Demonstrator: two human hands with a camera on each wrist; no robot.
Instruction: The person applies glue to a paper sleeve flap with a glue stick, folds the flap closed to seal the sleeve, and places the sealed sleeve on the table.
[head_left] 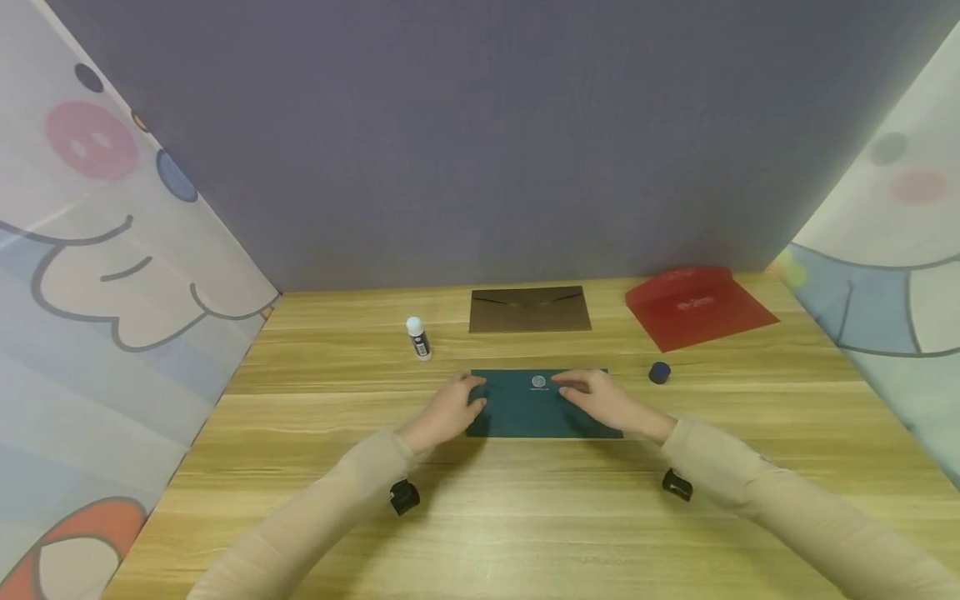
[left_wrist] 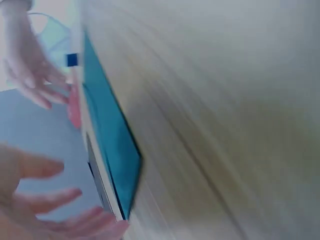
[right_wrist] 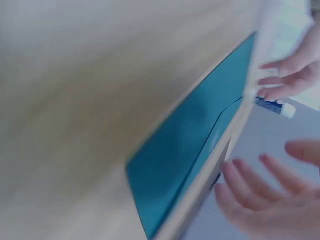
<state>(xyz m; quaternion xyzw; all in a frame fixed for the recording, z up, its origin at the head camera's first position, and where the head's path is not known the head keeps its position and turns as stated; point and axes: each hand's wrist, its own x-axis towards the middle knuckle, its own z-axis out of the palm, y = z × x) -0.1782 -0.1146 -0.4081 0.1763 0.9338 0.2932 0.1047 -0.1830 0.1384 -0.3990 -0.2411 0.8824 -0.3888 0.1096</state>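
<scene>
A dark teal envelope (head_left: pixel 525 419) lies flat on the wooden table, flap folded down, with a small round pale emblem near its far edge. My left hand (head_left: pixel 448 410) hovers at its left end, fingers spread and loosely bent. Over its right end is my right hand (head_left: pixel 606 402), fingers relaxed and pointing inward. In the left wrist view, the left hand (left_wrist: pixel 65 215) has nothing between thumb and fingers, and its fingertips are near a corner of the envelope (left_wrist: pixel 117 145). The right wrist view likewise shows the right hand (right_wrist: pixel 275 200) holding nothing beside the envelope (right_wrist: pixel 180 140).
Behind the teal envelope lies a brown envelope (head_left: pixel 529 315). A red envelope (head_left: pixel 697 310) with its flap raised is at the back right. A white glue stick (head_left: pixel 419 339) stands back left, and a small dark blue cap (head_left: pixel 659 372) sits to the right. A grey panel (head_left: pixel 517 150) rises behind the table.
</scene>
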